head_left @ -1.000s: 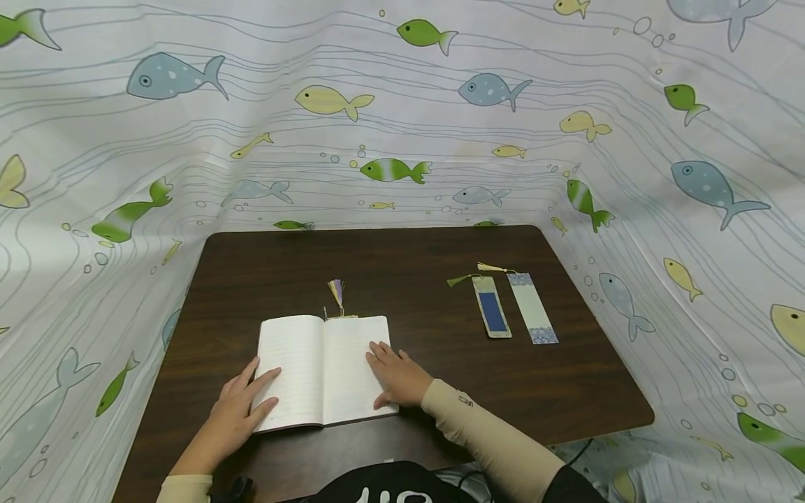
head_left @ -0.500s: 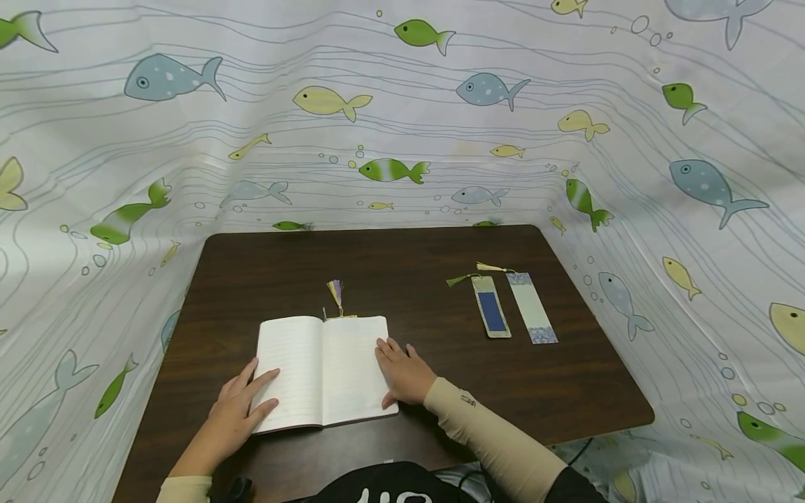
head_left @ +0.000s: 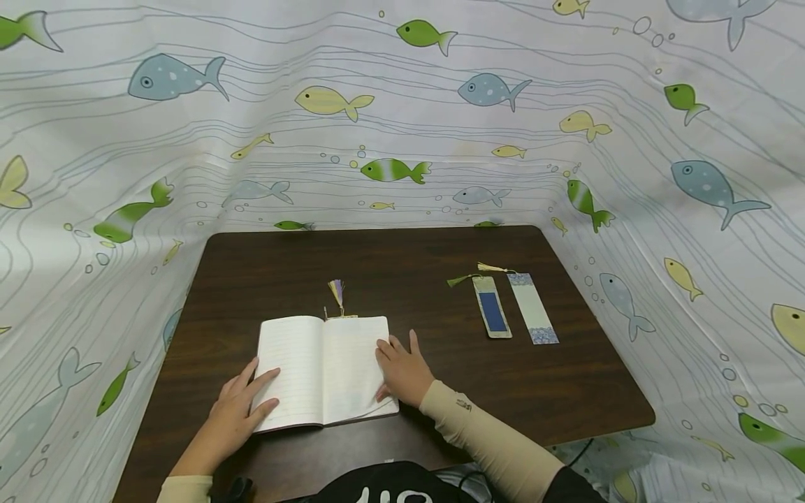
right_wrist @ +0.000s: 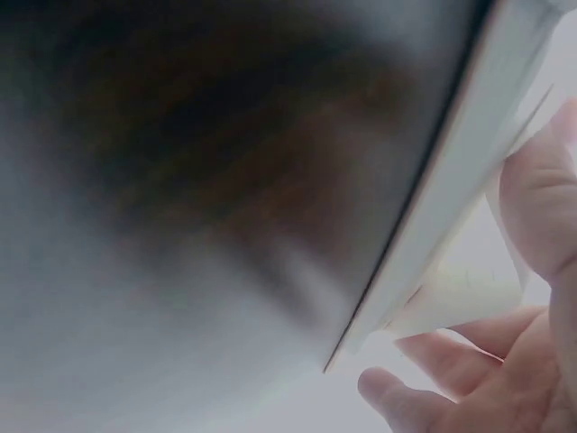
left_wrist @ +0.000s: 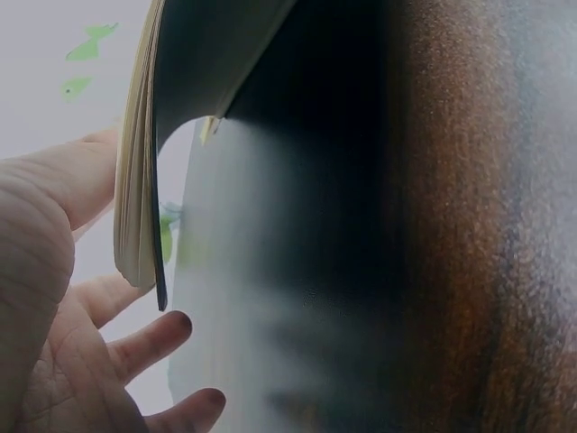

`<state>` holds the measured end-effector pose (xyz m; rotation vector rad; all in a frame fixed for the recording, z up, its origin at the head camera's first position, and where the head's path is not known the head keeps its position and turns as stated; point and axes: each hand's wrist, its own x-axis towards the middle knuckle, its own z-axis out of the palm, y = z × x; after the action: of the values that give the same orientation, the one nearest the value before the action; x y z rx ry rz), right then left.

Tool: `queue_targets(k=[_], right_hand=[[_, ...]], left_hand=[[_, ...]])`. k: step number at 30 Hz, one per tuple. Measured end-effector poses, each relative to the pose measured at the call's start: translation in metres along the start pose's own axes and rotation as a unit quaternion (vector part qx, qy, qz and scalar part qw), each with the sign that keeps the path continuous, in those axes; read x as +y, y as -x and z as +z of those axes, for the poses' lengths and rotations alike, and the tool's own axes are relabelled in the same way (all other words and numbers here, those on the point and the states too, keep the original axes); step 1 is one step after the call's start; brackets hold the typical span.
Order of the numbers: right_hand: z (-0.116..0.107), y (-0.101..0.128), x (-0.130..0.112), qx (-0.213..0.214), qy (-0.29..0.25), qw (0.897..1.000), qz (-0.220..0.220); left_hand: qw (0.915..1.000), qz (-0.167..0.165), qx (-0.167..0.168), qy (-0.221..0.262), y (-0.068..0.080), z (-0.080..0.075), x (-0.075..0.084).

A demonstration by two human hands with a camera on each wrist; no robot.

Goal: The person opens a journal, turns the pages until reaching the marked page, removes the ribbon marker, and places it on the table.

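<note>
**Both hands at an open notebook on a dark table**

Open notebook (head_left: pixel 323 370) lies flat near the near edge of the brown table (head_left: pixel 409 265), left of centre. Lined pages face up, blank as far as the head view shows. A bookmark is tucked in at the spine; only its purple-yellow tassel (head_left: pixel 337 292) sticks out past the far edge of the book, lying on the table.

Left hand (head_left: pixel 235 412) rests on the near left corner of the left page, fingers straight and slightly spread, pressing the page down. Left wrist view: fingers (left_wrist: pixel 149 343) loosely extended beside the page stack and dark cover edge (left_wrist: pixel 144 180), not curled round it.

Right hand (head_left: pixel 402 370) sits at the right edge of the right page, palm on the table, fingers mostly straight. Right wrist view shows the page edges (right_wrist: pixel 451 234) lifted a little against the fingertips (right_wrist: pixel 541 189), thumb below; whether a page is actually pinched, cannot tell, too blurred.

Right of the book, well apart: two bookmarks lying flat, side by side, just apart. Blue-centred bookmark (head_left: pixel 492 307) with green tassel on the left, pale patterned bookmark (head_left: pixel 532 307) with cream tassel on the right.

Fish-print curtain (head_left: pixel 402 112) surrounds the table on the left, far and right sides. Beige sleeves on both arms.
</note>
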<state>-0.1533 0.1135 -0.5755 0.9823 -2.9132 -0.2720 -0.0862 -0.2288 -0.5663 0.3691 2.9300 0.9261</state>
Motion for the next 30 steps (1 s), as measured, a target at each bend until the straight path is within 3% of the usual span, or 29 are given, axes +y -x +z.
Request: queue_targets(k=[13,18,20,23,26,30], right_hand=[[0.001,0.000,-0.002,0.042,-0.046,0.997,0.035],[-0.001,-0.004,-0.005,0.023,-0.117,0.992,0.036],[-0.005,-0.006,-0.006,0.020,-0.176,0.984,0.025],[-0.012,-0.008,-0.008,0.030,-0.291,0.956,-0.004],[-0.020,-0.010,-0.014,0.050,-0.414,0.908,-0.031],[-0.029,-0.011,-0.023,0.045,-0.529,0.845,-0.062]], left_hand=[[1.0000,-0.007,-0.006,-0.002,-0.001,-0.001,0.000],[0.9999,-0.009,-0.009,-0.004,-0.001,0.000,0.000],[0.9999,-0.011,-0.011,-0.004,-0.001,0.000,-0.001],[0.9999,-0.011,-0.011,-0.003,0.000,0.001,-0.001],[0.9999,-0.010,-0.011,0.002,0.000,0.002,-0.002],[0.9999,-0.009,-0.009,0.007,0.001,0.001,-0.001]])
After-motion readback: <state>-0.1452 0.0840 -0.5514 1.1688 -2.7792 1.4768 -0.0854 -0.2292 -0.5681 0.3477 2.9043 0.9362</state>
